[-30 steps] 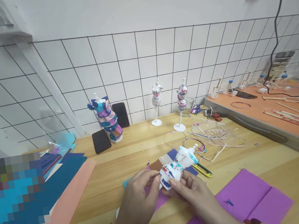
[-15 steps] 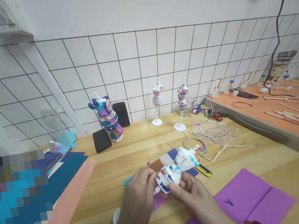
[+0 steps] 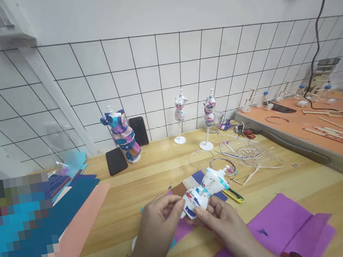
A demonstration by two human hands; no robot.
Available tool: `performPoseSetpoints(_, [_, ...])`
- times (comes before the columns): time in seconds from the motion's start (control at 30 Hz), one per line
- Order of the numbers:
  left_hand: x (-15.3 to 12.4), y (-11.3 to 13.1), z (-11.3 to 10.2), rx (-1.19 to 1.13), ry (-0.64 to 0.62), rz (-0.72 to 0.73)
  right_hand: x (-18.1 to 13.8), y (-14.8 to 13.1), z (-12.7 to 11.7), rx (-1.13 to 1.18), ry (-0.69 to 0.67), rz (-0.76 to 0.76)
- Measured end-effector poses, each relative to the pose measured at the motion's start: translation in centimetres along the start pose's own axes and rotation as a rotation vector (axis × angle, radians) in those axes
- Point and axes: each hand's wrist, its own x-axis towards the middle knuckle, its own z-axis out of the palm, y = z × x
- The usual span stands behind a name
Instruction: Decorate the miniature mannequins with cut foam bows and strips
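Observation:
A small white dress form (image 3: 198, 198), marked with blue, red and turquoise patches, lies tilted between my two hands, its neck end pointing up and right. My left hand (image 3: 163, 224) pinches its lower end with thumb and fingers. From below, my right hand (image 3: 224, 220) grips its hip side, thumb on top. Beneath the form lie pieces of coloured paper: brown (image 3: 179, 189), purple (image 3: 183, 229) and dark blue. A yellow-green cutter (image 3: 235, 196) rests just beyond my right hand.
Several dress forms stand at the back, one decorated in ruffles (image 3: 123, 136). Dark phones (image 3: 117, 161) are beside it. Purple paper (image 3: 279, 224) lies front right, coloured sheets (image 3: 73, 232) at left. Tangled cords (image 3: 244, 151) spread at right, near a raised orange surface (image 3: 321, 121).
The dress form has shifted slightly to the right and up in my hands. My left fingers have moved a little along its lower end. The purple paper's right corner has lifted.

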Motion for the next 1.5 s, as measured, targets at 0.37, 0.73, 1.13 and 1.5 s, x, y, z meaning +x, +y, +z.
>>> performPoseSetpoints(0.37, [-0.5, 0.3, -0.3, 0.577, 0.065, 0.304, -0.5, 0.5, 0.1, -0.072, -0.007, -0.027])
performPoseSetpoints(0.73, [0.4, 0.4, -0.6, -0.334, -0.003, -0.285, -0.2, -0.4, -0.7, -0.043, -0.232, -0.047])
performPoseSetpoints(1.13, [0.4, 0.3, -1.5, -0.768, -0.198, -0.531, -0.5, -2.2, -1.5, -0.206, -0.369, -0.066])
performPoseSetpoints(1.5, [-0.3, 1.0, -1.4, -0.843, -0.308, -0.47, -0.1, -2.2, -2.4, -0.215, -0.375, -0.061])
